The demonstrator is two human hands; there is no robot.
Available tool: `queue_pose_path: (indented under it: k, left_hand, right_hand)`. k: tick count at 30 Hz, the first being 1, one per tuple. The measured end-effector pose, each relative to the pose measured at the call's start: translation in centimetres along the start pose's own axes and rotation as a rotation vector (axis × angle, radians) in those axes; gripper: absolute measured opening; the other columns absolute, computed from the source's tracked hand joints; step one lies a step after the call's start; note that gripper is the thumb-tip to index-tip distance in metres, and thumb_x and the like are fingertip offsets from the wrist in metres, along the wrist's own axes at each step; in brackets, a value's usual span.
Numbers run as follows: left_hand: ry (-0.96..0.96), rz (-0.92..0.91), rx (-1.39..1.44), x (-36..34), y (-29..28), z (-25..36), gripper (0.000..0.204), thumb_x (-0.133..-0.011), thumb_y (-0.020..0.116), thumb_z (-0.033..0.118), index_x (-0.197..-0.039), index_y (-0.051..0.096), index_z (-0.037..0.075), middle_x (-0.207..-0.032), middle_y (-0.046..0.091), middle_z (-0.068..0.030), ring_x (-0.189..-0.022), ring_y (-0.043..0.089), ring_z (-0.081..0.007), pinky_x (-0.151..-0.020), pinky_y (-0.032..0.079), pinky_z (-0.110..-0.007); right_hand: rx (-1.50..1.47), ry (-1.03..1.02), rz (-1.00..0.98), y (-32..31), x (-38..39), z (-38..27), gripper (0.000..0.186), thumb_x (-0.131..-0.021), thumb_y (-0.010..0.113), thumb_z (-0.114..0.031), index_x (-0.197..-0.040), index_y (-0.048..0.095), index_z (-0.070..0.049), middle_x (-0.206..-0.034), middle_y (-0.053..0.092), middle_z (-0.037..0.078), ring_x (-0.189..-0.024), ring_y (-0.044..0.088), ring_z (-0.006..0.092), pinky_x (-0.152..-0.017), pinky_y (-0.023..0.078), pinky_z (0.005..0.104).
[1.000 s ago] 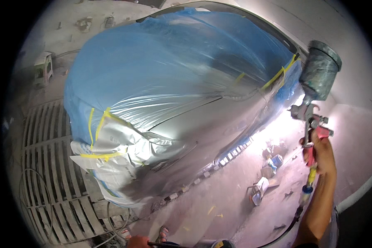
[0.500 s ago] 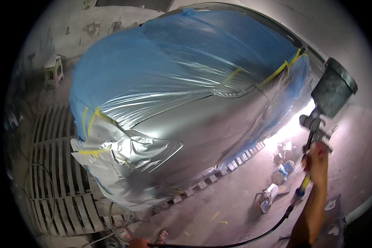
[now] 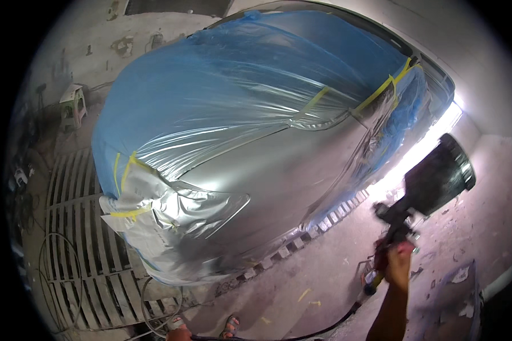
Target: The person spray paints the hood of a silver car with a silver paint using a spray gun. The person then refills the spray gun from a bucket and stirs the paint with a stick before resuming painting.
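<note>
My right hand (image 3: 399,266) is closed around the handle of a spray gun (image 3: 399,220), which has a dark cup (image 3: 441,175) tilted up on top. It is held off the right side of a car's front, apart from the bodywork. A black air hose (image 3: 330,329) runs from below the handle to the bottom edge. There my left hand (image 3: 179,335), partly cut off, is closed on the hose. Grey bodywork (image 3: 284,170) lies exposed between blue masking film (image 3: 176,85) and a silvery masking sheet (image 3: 153,199), both edged with yellow tape (image 3: 375,99).
Slatted floor grating (image 3: 85,238) lies to the left, with a loose looped hose (image 3: 81,267) over it. A small stool (image 3: 73,105) stands by the far left wall. My feet (image 3: 230,325) show at the bottom. Tape scraps (image 3: 304,294) lie on the floor.
My right hand has moved left and lower with the spray gun, whose cup now leans further right. My left hand has shifted slightly left. The view has shifted a little.
</note>
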State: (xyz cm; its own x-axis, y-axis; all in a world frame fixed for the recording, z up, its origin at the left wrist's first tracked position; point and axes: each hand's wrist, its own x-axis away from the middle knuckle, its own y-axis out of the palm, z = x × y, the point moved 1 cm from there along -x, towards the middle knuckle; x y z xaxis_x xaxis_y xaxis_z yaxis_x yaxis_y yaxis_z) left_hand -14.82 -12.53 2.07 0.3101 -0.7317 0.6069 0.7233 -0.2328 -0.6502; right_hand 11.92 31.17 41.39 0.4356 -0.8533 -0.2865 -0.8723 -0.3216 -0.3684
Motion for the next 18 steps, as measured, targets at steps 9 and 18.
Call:
queue_pose_path:
  k: [9,18]
  left_hand:
    - [-0.022,0.14,0.055,-0.7,1.3,3.8,0.045,-0.071,0.06,0.05,-0.082,0.067,0.007,-0.085,0.062,-0.0193,-0.083,0.061,-0.0369,-0.074,0.047,-0.049]
    - [-0.094,0.018,0.14,1.3,-0.7,2.7,0.054,-0.074,0.054,0.058,-0.08,0.068,0.007,-0.075,0.063,-0.0178,-0.077,0.061,-0.0377,-0.069,0.047,-0.047]
  right_hand:
    - [0.005,-0.064,0.441,-5.5,-10.7,-1.3,0.037,-0.094,0.05,-0.039,-0.084,0.058,-0.004,-0.052,0.051,-0.001,-0.041,0.046,0.0072,-0.036,0.033,0.0196]
    - [-0.108,-0.037,-0.046,6.7,6.7,5.2,0.044,-0.088,0.055,-0.046,-0.083,0.054,-0.002,-0.055,0.051,0.005,-0.041,0.045,0.011,-0.036,0.032,0.0241]
